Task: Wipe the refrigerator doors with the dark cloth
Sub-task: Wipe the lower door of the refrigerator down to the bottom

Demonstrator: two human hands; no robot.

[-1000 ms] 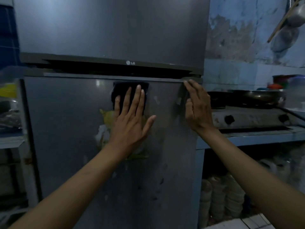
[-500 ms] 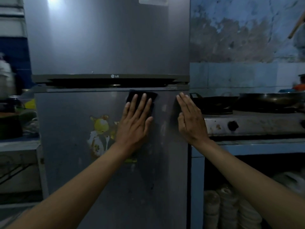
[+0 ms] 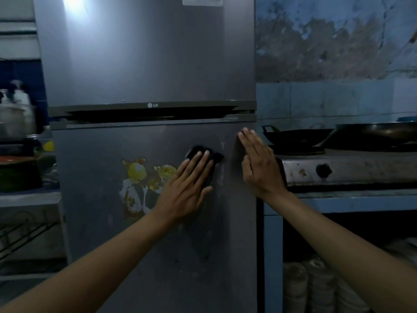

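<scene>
Pressing dark cloth flat on lower door of refrigerator: left hand, fingers straight and spread. Right hand flat at door's right edge, holding nothing. Risk: cloth only pinned by palm pressure, could bunch or slip; could snag peeling sticker. Most of cloth hidden under hand; dim light hides smears; upper door top cut off.

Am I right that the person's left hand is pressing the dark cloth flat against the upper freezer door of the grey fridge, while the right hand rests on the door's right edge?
Not quite. The head view shows the left hand pressing the dark cloth against the lower door of the grey refrigerator, below the gap between the doors. The right hand does rest on that door's right edge.
</scene>
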